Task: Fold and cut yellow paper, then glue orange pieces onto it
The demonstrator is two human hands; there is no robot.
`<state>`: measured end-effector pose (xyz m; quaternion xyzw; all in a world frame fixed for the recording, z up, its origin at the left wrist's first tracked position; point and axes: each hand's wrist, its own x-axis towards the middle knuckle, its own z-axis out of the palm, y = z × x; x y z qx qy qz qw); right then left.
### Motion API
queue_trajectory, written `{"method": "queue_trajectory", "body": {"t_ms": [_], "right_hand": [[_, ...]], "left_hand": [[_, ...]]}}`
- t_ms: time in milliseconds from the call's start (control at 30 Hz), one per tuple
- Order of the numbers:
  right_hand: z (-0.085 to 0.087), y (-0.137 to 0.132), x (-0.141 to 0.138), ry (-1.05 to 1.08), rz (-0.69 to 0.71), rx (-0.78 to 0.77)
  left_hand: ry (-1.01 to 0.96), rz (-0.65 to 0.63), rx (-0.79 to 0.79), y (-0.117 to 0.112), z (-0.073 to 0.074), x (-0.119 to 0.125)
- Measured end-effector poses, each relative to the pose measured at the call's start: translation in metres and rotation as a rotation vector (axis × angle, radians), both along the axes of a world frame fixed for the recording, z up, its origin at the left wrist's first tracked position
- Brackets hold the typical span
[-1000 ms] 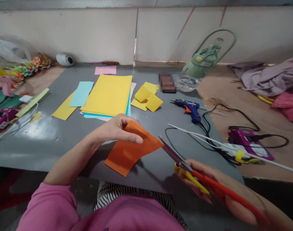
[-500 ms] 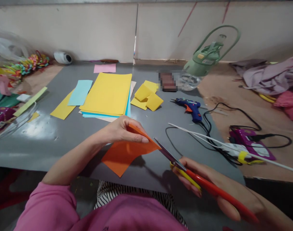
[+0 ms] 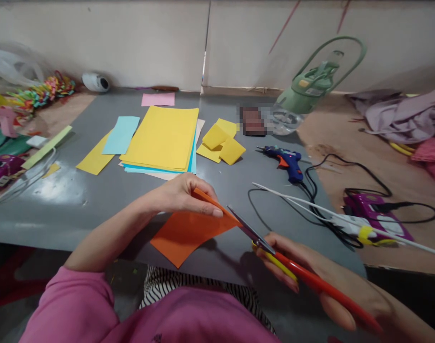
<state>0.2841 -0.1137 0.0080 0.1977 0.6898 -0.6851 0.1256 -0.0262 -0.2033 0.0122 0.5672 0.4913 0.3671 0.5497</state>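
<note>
My left hand (image 3: 192, 197) pinches a sheet of orange paper (image 3: 185, 236) between thumb and fingers, near its upper edge. The paper bends up toward the hand, and one corner points right. My right hand (image 3: 292, 262) is wrapped round a pair of scissors (image 3: 310, 274) with red and yellow handles. Their blades reach up and left to the right-hand corner of the orange paper. Whether the blades are biting into the paper or only lie against it, I cannot tell.
Beyond my hands lie a stack of yellow sheets (image 3: 163, 138), folded yellow pieces (image 3: 222, 143) and a light blue strip (image 3: 121, 136). To the right are a blue glue gun (image 3: 287, 162), its cables, a purple power strip (image 3: 370, 209) and a green-topped bottle (image 3: 303, 93).
The view has shifted slightly. The scissor blades and the corner of the orange paper are a little closer together; both hands keep their grips.
</note>
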Motion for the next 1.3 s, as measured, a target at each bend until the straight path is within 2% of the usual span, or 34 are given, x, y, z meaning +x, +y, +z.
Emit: {"method": "queue_trajectory", "body": {"t_ms": [100, 333, 533, 833, 1067, 1167, 1300], "right_hand": [[0.0023, -0.0005, -0.0009, -0.071, -0.026, -0.061], [0.0076, -0.0045, -0.0019, -0.131, -0.074, -0.063], [0.0031, -0.0017, -0.0011, -0.189, -0.057, -0.126], [0.006, -0.0018, -0.004, -0.232, -0.06, -0.095], [-0.0003, 0.0001, -0.0005, -0.287, -0.082, -0.13], [0.001, -0.0007, -0.0017, -0.248, -0.108, -0.112], [0.0043, -0.0034, -0.0017, -0.23, -0.221, -0.09]], "left_hand": [[0.006, -0.007, 0.005, -0.0002, 0.0004, -0.0002], [0.009, -0.022, -0.01, 0.0009, 0.0002, 0.0007], [0.024, -0.027, -0.025, 0.0015, 0.0008, 0.0023], [0.017, -0.022, -0.01, 0.0016, -0.0017, 0.0023], [0.031, -0.012, 0.004, 0.0004, -0.0022, 0.0036], [-0.011, 0.015, -0.014, -0.0005, 0.0002, 0.0033], [-0.059, 0.107, 0.048, 0.0, 0.0027, 0.002]]}}
